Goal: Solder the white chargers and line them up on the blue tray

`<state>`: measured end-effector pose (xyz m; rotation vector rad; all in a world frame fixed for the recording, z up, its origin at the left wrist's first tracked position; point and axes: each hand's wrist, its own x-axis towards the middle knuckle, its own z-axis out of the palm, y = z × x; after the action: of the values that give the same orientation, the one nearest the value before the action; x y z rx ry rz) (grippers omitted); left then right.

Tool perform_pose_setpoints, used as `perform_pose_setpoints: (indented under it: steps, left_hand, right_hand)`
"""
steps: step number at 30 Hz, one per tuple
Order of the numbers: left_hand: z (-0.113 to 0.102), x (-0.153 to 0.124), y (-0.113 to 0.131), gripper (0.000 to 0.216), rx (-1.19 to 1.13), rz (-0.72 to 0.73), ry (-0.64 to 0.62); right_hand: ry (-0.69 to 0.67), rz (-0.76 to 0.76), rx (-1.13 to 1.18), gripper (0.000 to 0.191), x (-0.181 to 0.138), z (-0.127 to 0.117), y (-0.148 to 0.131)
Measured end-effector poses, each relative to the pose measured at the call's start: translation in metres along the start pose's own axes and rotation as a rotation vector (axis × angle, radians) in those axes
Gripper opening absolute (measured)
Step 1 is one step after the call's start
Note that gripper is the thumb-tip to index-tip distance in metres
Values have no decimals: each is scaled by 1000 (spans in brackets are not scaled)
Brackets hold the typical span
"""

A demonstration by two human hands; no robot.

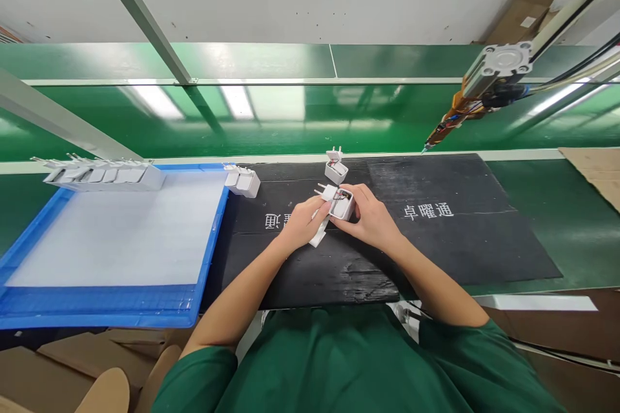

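Over the black mat, my right hand is closed around a white charger housing, its open side showing small parts and thin wires inside. My left hand pinches the same charger near its two-pin plug cover, which sits apart from the housing at its left edge. A flat white piece sticks out below the left fingers; what it is I cannot make out. Just beyond my hands, another open charger stands with its pin cover raised. Several white chargers are grouped to the left.
On the left lies a blue tray lined with white sheet, with a row of white chargers along its far edge. At right, a tool with cables hangs over the bench from a frame. Cardboard lies at far right.
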<state>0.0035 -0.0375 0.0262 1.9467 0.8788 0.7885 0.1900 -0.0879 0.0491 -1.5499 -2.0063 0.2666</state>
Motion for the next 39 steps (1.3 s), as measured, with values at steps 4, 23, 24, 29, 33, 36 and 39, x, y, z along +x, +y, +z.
perform_pose_setpoints:
  steps: [4,23,24,29,33,36,39]
  left_hand:
    - [11,-3,4,53,-205,34,-108]
    - [2,-2,5,47,-625,-278,144]
    - [2,-1,5,49,-643,-293,131]
    - [2,3,-4,44,-524,-321,98]
    - [5,7,-15,40,-260,-331,113]
    - [7,9,-21,45,-110,-365,145]
    - [9,10,-23,44,-40,-342,185]
  right_hand:
    - [56,46,82,65,1,3,-5]
    - [681,133,715,32,46,-104,191]
    - [663,112,702,31,50,-103,189]
    - [469,46,679,49,58,-89,143]
    - [328,-38,651,61,58,-67,92]
    - [318,-80,668,54,59,-46,54]
    - [261,-180,742,49,60,-30,19]
